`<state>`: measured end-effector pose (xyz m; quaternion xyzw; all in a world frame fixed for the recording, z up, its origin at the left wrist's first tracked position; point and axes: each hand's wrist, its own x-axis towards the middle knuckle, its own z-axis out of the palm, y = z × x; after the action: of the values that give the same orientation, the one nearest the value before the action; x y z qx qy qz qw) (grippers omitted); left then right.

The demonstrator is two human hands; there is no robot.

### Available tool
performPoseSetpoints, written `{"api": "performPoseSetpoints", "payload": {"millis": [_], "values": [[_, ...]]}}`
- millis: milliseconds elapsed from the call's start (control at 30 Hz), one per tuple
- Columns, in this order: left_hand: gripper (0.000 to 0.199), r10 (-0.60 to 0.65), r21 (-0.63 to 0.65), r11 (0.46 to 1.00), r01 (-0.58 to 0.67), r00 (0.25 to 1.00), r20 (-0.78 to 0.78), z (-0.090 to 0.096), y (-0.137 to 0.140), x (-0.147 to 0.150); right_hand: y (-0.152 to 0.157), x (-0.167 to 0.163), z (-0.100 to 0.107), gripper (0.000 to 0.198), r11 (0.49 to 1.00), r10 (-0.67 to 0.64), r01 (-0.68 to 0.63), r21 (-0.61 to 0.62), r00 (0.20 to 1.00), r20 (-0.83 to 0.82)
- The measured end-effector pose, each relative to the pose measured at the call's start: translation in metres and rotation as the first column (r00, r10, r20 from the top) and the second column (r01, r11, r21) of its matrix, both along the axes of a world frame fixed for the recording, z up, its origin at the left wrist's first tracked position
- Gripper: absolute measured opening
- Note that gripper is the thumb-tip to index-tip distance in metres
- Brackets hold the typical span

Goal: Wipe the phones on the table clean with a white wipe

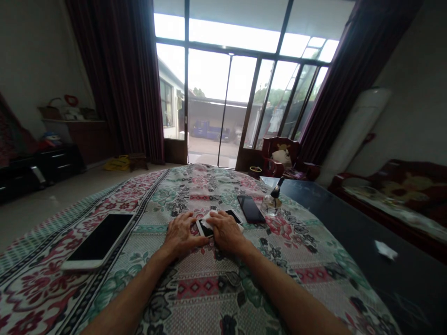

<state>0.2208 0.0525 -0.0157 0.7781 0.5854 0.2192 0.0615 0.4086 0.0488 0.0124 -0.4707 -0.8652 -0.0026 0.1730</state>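
Note:
A white phone (200, 228) with a dark screen lies flat on the patterned tablecloth (199, 288) in front of me. My left hand (179, 233) grips its left end, thumb along the near edge and fingers at the far side. My right hand (226, 232) presses a crumpled white tissue (209, 217) onto the screen and covers the phone's middle. Just beyond the right hand lies a black phone (251, 209). Beside that stands a clear glass jar (271, 205) with a black-handled brush (277, 188) in it.
A larger white device with a black screen (99, 239) lies at the left of the table. To the right is a dark tabletop (335, 228) with a crumpled white scrap (386, 250). Wooden seats (281, 156) and glass doors (218, 107) stand beyond.

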Motion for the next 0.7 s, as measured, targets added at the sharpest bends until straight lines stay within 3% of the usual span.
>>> {"api": "performPoseSetpoints", "payload": {"millis": [200, 300, 433, 700], "values": [[0.065, -0.016, 0.012, 1.000, 0.016, 1.000, 0.015, -0.003, 0.002, -0.002, 0.012, 0.029, 0.007, 0.027, 0.961, -0.274, 0.275, -0.029, 0.961, 0.038], [0.063, -0.009, 0.021, 1.000, 0.008, 1.000, 0.028, -0.003, 0.002, -0.002, 0.012, 0.034, 0.006, 0.025, 0.939, -0.342, 0.343, 0.002, 0.938, 0.046], [0.062, -0.007, 0.021, 1.000, 0.007, 1.000, 0.028, -0.002, 0.001, -0.001, 0.005, 0.019, 0.003, 0.026, 0.968, -0.249, 0.247, 0.045, 0.968, 0.042], [0.062, 0.011, 0.003, 1.000, -0.011, 1.000, 0.024, -0.001, 0.000, 0.001, -0.016, -0.015, 0.001, 0.023, 0.996, 0.087, -0.087, 0.000, 0.996, -0.018]]}}
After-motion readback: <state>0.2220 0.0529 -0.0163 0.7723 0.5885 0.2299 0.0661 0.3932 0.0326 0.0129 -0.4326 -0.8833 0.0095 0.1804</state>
